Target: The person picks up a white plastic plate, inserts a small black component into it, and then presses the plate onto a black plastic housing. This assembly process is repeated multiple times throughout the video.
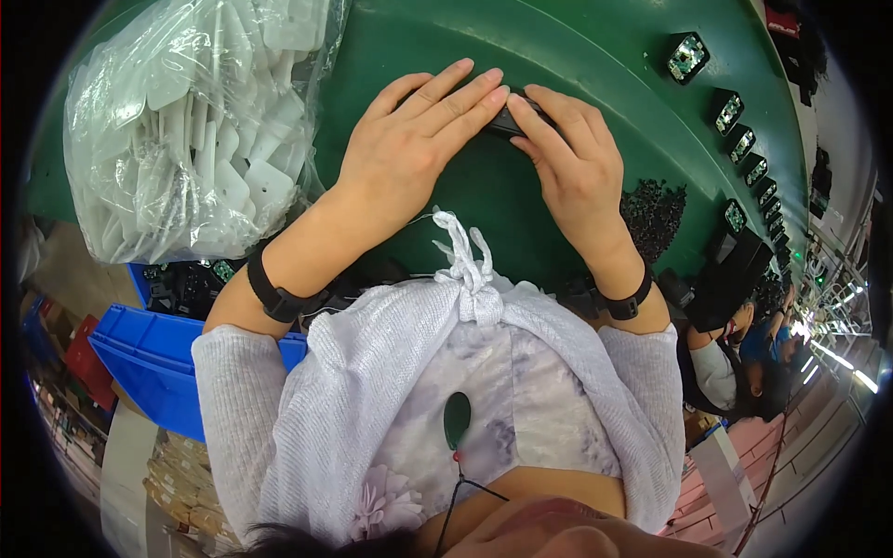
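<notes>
The left hand [400,139] reaches up from its forearm, palm down, fingers nearly straight and close together, slanting right with their tips at a small black plastic housing [502,122]. Whether it grips or merely rests there, I cannot tell. The right hand [579,163] arches in from the other side, knuckles bent, thumb and fingers clamped about the housing's right end. The housing sits between the two hands, just over the green worktop [465,209]. Both elbows bend outward, and each forearm wears a black strap [273,296].
</notes>
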{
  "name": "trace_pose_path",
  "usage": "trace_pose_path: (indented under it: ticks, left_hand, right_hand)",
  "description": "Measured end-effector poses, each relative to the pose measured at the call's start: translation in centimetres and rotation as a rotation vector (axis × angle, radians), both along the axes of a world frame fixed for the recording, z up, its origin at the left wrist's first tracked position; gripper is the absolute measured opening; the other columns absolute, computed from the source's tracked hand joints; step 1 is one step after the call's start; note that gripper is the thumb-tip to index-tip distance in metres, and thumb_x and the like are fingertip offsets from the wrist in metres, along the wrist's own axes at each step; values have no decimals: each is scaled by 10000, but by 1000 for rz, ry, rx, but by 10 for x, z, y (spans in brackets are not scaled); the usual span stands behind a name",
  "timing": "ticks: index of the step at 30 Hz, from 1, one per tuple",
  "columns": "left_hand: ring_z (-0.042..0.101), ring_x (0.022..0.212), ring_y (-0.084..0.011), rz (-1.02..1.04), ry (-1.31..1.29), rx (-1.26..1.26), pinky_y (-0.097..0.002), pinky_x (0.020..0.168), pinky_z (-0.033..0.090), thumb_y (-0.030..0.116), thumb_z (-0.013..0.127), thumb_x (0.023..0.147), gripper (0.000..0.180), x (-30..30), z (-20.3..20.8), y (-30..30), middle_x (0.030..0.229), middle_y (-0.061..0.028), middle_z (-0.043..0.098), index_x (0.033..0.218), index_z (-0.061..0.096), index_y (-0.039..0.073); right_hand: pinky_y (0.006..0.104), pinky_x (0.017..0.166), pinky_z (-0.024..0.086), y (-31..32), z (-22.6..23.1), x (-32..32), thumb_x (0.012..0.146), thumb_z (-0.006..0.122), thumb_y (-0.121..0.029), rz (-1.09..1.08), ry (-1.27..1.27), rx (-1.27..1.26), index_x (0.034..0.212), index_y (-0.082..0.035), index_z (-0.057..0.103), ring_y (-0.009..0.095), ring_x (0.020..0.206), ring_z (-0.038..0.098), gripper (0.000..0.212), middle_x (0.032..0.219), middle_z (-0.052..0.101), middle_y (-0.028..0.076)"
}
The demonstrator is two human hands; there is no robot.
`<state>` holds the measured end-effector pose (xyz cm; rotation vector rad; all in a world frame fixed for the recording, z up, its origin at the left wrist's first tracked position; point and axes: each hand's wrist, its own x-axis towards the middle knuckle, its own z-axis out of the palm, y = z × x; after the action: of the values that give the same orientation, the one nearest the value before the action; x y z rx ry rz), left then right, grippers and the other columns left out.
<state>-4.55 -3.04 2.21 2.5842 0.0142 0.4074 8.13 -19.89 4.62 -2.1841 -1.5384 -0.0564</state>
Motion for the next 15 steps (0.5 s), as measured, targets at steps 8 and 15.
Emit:
trace_pose_path:
  ticks: [8,15]
  left_hand:
    - [561,1194,-234,56,-61,93,-382,988,439,142,707,754,560,13,-5,-11,1309,-82,594,1294,576,68]
    - [631,677,-123,207,148,-1133,-271,628,510,234,703,907,336,18,1,-14,802,-107,697,1084,642,-45]
  right_hand:
    - [317,864,505,4,9,26,766,754,-52,32,258,59,1176,-93,681,253,1005,630,419,1101,686,83]
    - [295,991,434,5,16,11,944,639,-128,-136,1210,355,1335,22,527,159,1132,572,434,1249,612,109]
